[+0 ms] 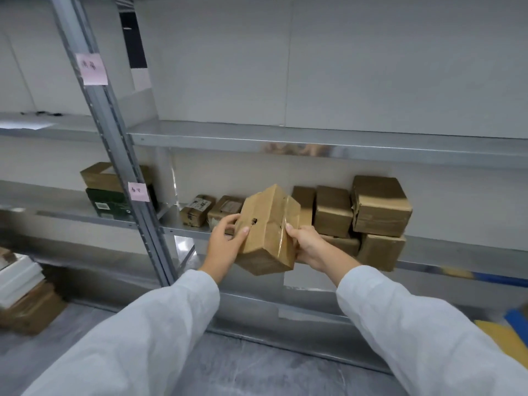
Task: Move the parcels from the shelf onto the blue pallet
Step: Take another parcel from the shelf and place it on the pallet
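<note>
I hold a brown cardboard parcel [268, 230] with a small hole and clear tape, tilted, in front of the middle shelf [457, 254]. My left hand [227, 247] grips its left side, thumb on the front face. My right hand [310, 247] grips its right side. Several more brown parcels [380, 205] stand on that shelf behind and to the right, and two small ones [197, 210] lie to the left. A blue corner of the pallet [517, 321] shows at the far right edge.
A grey metal upright [114, 132] with pink labels divides the shelving. In the left bay a brown box sits on a dark green box [110, 200]. Boxes and white boards [25, 292] are stacked on the floor at left. A yellow sheet [500, 338] lies by the pallet.
</note>
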The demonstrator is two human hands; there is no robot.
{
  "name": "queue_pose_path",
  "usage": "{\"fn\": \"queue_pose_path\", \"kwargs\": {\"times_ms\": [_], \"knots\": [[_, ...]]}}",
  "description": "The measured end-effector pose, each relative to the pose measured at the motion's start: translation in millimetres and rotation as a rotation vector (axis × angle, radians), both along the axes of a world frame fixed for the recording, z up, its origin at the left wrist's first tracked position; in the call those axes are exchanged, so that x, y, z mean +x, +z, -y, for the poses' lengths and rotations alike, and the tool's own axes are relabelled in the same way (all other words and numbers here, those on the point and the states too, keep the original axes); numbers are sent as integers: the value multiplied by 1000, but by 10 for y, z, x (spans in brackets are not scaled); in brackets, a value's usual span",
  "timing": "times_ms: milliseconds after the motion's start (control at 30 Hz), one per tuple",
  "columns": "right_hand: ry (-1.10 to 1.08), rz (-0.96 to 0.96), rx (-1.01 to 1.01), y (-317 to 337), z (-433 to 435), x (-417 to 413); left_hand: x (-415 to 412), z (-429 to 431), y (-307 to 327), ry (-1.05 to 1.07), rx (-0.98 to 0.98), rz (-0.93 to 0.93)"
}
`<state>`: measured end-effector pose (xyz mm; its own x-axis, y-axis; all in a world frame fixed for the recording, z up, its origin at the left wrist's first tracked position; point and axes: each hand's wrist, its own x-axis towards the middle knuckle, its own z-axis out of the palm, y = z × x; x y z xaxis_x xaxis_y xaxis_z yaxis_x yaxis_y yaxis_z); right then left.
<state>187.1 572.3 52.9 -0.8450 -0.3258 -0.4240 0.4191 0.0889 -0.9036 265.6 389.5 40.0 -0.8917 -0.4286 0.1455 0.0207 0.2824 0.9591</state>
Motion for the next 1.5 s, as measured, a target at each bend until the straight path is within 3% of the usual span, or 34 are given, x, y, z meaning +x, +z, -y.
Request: {"fn": "queue_pose_path", "kwargs": {"times_ms": [167,400,667,800,1033,1333,1500], "knots": [[-103,-87,69,87,-144,264,222,-280,30,-86,137,157],[-47,-166,128,105,-126,597,423,-118,54,-279,253,387],[63,12,124,-8,172,929,643,349,-196,-410,415,328],[-56,-26,162,-13,297,1057,778,512,-181,-442,430,213],[-192,-158,70,53,343,1243,874,610,-182,-239,349,2],[-313,-233,163,44,6,1402,843,156,-155,-333,323,167],[-351,-260,228,-10,-374,1459,755,-255,-244,-444,358,162]]}}
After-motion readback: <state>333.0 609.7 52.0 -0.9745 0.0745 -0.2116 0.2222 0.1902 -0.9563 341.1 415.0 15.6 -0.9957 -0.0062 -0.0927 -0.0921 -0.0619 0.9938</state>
